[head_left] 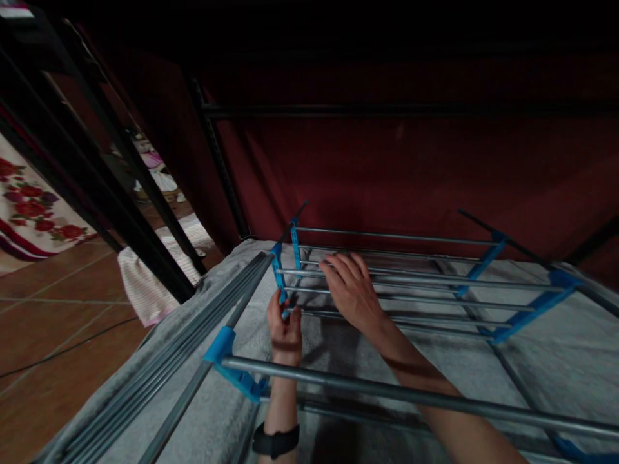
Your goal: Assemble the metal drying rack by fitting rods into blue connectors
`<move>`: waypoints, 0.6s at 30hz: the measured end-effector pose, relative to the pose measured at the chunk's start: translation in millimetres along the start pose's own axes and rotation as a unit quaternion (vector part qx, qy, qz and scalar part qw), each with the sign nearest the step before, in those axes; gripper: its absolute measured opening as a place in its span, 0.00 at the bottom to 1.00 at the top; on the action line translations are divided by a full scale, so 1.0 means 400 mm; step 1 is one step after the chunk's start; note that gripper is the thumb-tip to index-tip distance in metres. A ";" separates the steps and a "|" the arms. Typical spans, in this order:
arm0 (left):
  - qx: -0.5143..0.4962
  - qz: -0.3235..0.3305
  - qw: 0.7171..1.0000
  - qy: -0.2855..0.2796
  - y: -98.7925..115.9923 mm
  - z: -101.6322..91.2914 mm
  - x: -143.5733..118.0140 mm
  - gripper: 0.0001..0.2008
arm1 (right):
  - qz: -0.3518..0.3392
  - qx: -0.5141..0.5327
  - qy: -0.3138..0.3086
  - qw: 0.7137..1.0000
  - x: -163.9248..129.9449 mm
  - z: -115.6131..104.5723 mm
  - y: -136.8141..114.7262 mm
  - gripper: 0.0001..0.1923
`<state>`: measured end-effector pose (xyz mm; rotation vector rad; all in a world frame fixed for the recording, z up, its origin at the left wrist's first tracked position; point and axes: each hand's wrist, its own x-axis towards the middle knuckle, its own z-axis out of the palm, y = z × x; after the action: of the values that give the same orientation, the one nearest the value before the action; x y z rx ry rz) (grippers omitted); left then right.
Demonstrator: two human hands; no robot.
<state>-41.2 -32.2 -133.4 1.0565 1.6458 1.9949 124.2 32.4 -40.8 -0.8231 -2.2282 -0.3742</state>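
A drying rack of grey metal rods [420, 390] and blue plastic brackets [225, 348] lies across the bed. My left hand [285, 332], palm up with a dark band at its wrist, has its fingers curled about the lower end of a blue bracket [278, 267] at the rack's left side. To its right, my right hand [355, 293] reaches over the rods, its fingers bent down over a thin metal rod [309, 274]; the fingertips' far side is hidden. Both forearms pass the nearest thick rod. More blue brackets [527, 312] join the rods on the right.
Several loose thin rods [193, 341] lie bundled along the left of the grey blanket [184, 412]. Black metal bed posts [120, 148] rise at left. A dark red panel [387, 174] closes the back. A striped cloth [145, 283] hangs above the tiled floor [62, 335].
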 end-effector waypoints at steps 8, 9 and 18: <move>0.231 0.137 0.961 -0.064 0.041 -0.004 -0.019 0.26 | 0.023 -0.001 -0.089 0.996 0.050 0.025 -0.003 0.15; 0.231 0.129 0.962 -0.069 0.039 -0.003 -0.020 0.25 | 0.023 -0.002 -0.089 0.996 0.048 0.025 -0.003 0.15; 0.254 0.111 0.957 -0.088 0.040 0.000 -0.073 0.13 | 0.013 0.011 -0.068 0.998 -0.013 -0.008 -0.001 0.24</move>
<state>-18.8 -56.3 -127.7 1.6108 2.0691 1.5646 128.4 28.1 -42.2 -0.8900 -2.3407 -0.2879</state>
